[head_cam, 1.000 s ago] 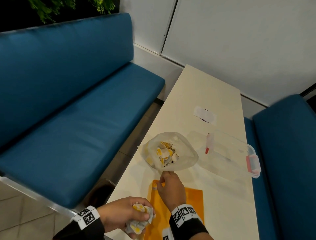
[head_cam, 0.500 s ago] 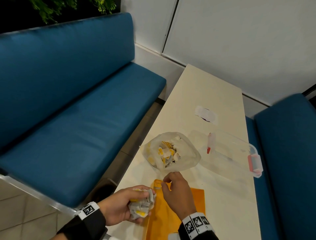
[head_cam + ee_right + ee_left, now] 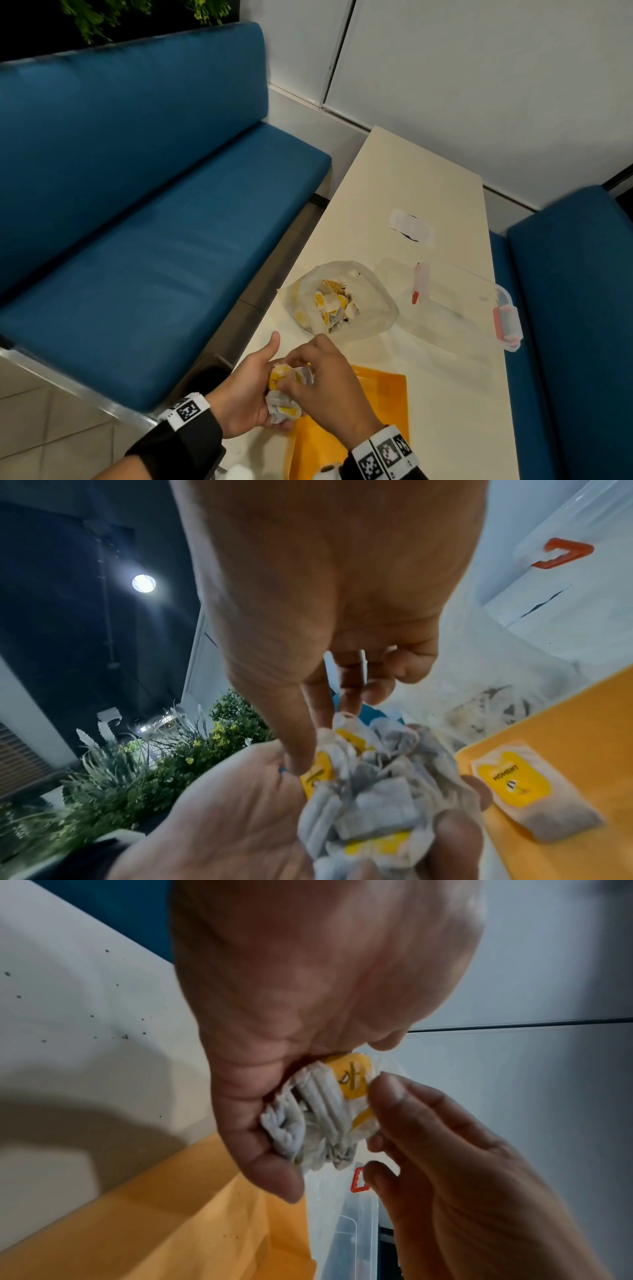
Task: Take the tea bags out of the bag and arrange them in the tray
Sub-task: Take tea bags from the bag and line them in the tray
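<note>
Table (image 3: 404, 192): cream, running from lower centre to upper right of the head view.
Tray (image 3: 383, 404): orange, bottom centre, partly under the hands; one tea bag (image 3: 524, 785) lying flat in it, lower right of the right wrist view.
Bag (image 3: 370, 308): clear plastic, mouth open, mid-frame beyond the tray, tea bags inside.
Left hand (image 3: 246, 390): cupped around a bunch of tea bags (image 3: 286, 394), thumb raised.
Right hand (image 3: 329, 380): fingertips pinching at the top of the bunch.
</note>
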Action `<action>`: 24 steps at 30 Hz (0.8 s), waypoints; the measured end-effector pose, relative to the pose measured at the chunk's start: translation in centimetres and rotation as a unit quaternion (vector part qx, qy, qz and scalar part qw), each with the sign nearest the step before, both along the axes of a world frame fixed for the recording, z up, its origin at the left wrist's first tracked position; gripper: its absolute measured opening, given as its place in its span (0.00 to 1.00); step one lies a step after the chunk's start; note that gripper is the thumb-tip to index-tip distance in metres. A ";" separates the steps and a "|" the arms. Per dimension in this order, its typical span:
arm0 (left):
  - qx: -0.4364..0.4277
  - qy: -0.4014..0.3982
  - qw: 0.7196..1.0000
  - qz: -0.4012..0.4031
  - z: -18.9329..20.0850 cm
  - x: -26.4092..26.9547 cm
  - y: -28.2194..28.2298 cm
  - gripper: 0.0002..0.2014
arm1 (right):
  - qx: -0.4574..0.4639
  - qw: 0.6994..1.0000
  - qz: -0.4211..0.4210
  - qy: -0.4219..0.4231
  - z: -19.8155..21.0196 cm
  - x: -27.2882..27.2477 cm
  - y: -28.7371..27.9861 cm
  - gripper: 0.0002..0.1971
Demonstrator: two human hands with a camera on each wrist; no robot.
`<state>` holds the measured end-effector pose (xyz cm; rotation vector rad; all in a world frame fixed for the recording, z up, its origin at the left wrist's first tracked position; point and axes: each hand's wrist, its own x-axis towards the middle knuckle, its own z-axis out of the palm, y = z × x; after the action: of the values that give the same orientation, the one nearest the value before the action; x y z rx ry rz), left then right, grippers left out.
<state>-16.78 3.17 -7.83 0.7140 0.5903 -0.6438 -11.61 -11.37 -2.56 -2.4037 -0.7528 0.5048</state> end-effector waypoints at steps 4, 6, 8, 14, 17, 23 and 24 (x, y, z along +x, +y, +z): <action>0.013 -0.010 1.000 0.003 0.0 -0.1 -0.1 0.39 | -0.003 1.000 -0.003 -0.007 -0.5 -0.1 0.5 0.05; 0.012 -0.015 1.000 0.009 -0.1 -0.2 -0.2 0.39 | 0.009 1.000 -0.004 -0.003 -0.5 -0.2 0.7 0.03; 0.003 -0.016 1.000 0.016 -0.3 -0.3 -0.1 0.40 | 0.020 1.000 -0.002 -0.005 -0.4 -0.2 0.7 0.03; -0.007 -0.019 1.000 0.022 -1.1 -0.4 -0.2 0.40 | 0.047 0.998 -0.036 -0.007 -0.1 0.0 0.4 0.11; -0.012 -0.023 0.999 0.018 -1.1 -0.3 -0.2 0.40 | 0.059 0.997 -0.051 -0.013 0.0 0.1 0.2 0.07; -0.019 -0.023 0.999 0.019 -1.3 -0.1 -0.2 0.37 | 0.115 0.991 -0.072 0.003 0.3 0.4 -0.3 0.06; -0.020 -0.021 0.999 0.023 -1.4 -0.1 -0.1 0.38 | 0.119 0.990 -0.079 0.021 0.5 0.6 -0.5 0.06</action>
<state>-16.90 3.06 -9.22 0.6737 0.5528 -0.5950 -11.05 -11.84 -2.07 -2.2015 -0.5635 0.3781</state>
